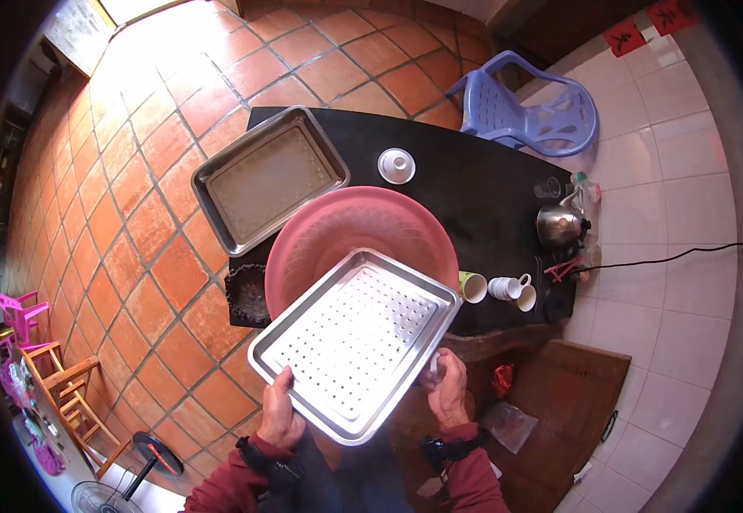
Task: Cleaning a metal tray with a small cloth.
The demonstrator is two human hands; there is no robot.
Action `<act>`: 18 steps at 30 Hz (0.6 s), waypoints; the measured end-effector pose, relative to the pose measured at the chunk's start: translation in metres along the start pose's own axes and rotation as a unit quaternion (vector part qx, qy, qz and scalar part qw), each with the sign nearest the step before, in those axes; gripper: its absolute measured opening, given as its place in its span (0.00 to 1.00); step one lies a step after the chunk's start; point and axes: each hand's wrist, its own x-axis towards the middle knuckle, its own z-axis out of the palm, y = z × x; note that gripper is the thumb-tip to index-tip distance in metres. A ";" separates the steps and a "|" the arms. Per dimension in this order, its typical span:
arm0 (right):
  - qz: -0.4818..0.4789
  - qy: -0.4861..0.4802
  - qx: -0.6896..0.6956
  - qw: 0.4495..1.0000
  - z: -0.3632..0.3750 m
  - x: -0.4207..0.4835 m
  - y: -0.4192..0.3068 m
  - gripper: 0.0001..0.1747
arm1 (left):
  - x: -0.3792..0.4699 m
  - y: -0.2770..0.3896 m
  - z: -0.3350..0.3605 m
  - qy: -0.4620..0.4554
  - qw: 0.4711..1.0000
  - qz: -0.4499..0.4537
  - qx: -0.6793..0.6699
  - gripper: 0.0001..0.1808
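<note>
A perforated metal tray (345,346) is tilted over the near part of a large pink plastic basin (358,218). My left hand (280,410) grips the tray's lower left edge, thumb on top and fingers hidden beneath. Beside the tray's right edge, my right hand (447,388) is closed on a small greyish thing, perhaps a cloth, too small to identify. Behind the basin at the left, a deeper metal tray without holes (272,179) lies partly over the black table's edge. A small white lidded bowl or cup (396,166) stands beyond the basin.
The black table (474,205) holds a green cup (472,287), white cups (506,288), a steel kettle (560,224) with a black cord nearby, and a dark carved dish (247,294). A blue plastic chair (525,109) stands behind. At lower left are a wooden stool (80,391) and a fan (105,497).
</note>
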 end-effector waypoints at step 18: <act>-0.001 -0.067 -0.240 0.968 0.002 -0.001 -0.012 0.09 | -0.014 -0.030 0.031 0.027 0.999 0.031 0.018 0.19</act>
